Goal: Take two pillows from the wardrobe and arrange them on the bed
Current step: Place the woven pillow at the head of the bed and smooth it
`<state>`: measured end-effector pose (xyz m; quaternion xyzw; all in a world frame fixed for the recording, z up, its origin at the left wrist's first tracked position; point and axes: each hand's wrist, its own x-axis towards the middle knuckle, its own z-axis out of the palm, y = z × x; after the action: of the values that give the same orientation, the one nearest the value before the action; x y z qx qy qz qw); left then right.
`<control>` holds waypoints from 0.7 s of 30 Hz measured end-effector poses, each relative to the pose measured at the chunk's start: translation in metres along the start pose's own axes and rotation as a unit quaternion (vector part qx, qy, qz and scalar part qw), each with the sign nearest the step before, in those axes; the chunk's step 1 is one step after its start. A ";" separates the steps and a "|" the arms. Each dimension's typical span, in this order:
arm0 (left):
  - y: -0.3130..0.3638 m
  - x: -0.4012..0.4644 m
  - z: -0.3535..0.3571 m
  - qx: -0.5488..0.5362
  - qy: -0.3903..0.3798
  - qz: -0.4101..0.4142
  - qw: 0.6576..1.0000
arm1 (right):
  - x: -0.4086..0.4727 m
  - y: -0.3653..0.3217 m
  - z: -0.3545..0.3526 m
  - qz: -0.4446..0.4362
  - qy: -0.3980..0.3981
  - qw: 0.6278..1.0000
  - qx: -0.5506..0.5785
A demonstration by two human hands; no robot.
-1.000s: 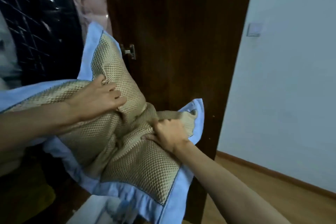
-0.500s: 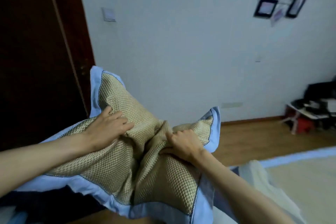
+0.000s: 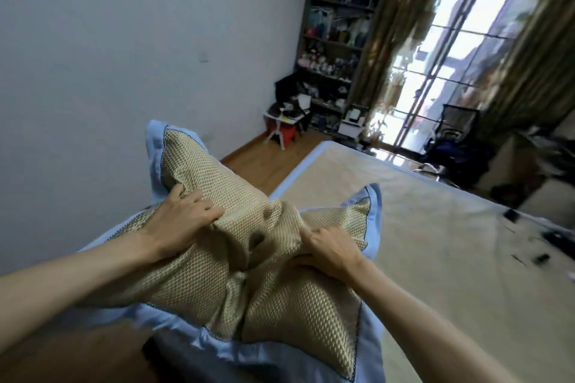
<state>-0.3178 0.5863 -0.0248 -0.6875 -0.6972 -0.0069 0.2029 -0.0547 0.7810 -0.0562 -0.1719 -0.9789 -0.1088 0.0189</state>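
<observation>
Bed point(image 3: 435, 242), covered in a beige sheet, running from the lower right toward the window point(image 3: 460, 50); a white wall point(image 3: 93, 56) to the left. Pillows point(image 3: 217, 258), gold weave with blue borders, held bunched together in mid-air over the near corner of the bed. Left hand point(image 3: 180, 224), fingers curled into the fabric of the left pillow. Right hand point(image 3: 329, 249), clenched on a fold of the right pillow. Small dark items point(image 3: 541, 255) lying on the sheet's far right edge

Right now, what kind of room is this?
Most likely a home bedroom: a bed fills the right side, a cluttered bookshelf stands by a curtained window, and both hands grip pillows.
</observation>
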 end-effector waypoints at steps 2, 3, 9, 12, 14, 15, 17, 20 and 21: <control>0.029 0.036 0.002 -0.020 0.015 0.037 0.999 | -0.042 0.028 -0.005 0.064 -0.029 0.997 -0.006; 0.045 0.054 0.002 -0.030 0.029 0.060 0.997 | -0.064 0.041 -0.009 0.095 -0.040 0.995 -0.005; 0.161 0.145 -0.002 -0.109 0.099 0.175 0.974 | -0.207 0.107 -0.021 0.236 -0.088 0.968 0.008; 0.236 0.186 0.008 -0.150 0.101 0.201 0.963 | -0.286 0.140 -0.013 0.307 -0.117 0.944 0.015; 0.295 0.212 0.015 -0.174 0.089 0.213 0.957 | -0.341 0.162 -0.003 0.338 -0.132 0.931 0.026; 0.327 0.222 0.015 -0.179 0.084 0.217 0.956 | -0.369 0.174 0.002 0.351 -0.142 0.925 0.027; 0.390 0.238 0.018 -0.202 0.063 0.230 0.950 | -0.424 0.201 0.012 0.364 -0.155 0.918 0.023; 0.482 0.264 0.026 -0.242 0.038 0.237 0.940 | -0.503 0.240 0.028 0.376 -0.179 0.909 0.016; 0.510 0.271 0.027 -0.251 0.029 0.236 0.938 | -0.527 0.253 0.033 0.380 -0.188 0.906 0.013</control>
<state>0.1725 0.8809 -0.1072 -0.8603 -0.4846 -0.1533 0.0392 0.5269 0.8451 -0.0750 -0.5479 -0.8262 -0.0463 -0.1228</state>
